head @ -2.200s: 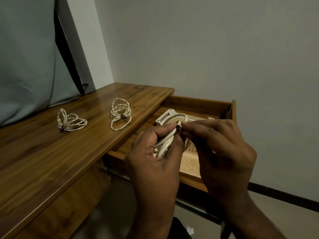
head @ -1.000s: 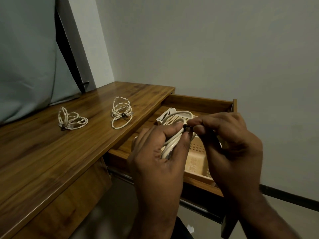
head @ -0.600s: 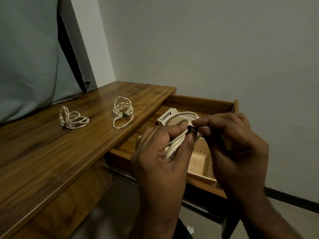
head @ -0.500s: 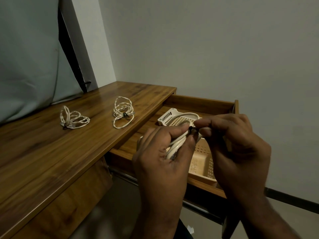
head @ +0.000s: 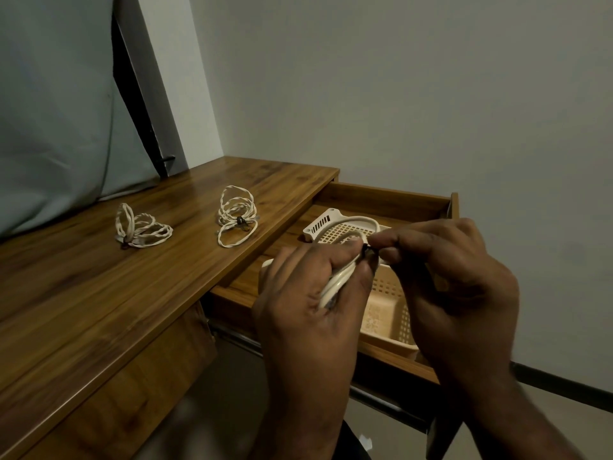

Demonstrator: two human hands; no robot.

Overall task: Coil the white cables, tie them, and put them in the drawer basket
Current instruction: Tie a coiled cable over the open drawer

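Blocking basket (head: pixel 388 303): hands (head: pixel 374 287) | desk (head: pixel 99 293): two tied coils (head: pixel 236 215)

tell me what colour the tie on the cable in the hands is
Black, pinched at the fingertips against the white cable; the tie shows in the head view.

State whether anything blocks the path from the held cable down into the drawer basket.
Nothing visible does. The coiled cable, held by the left hand and right hand, sits above the open basket, which looks empty where visible.
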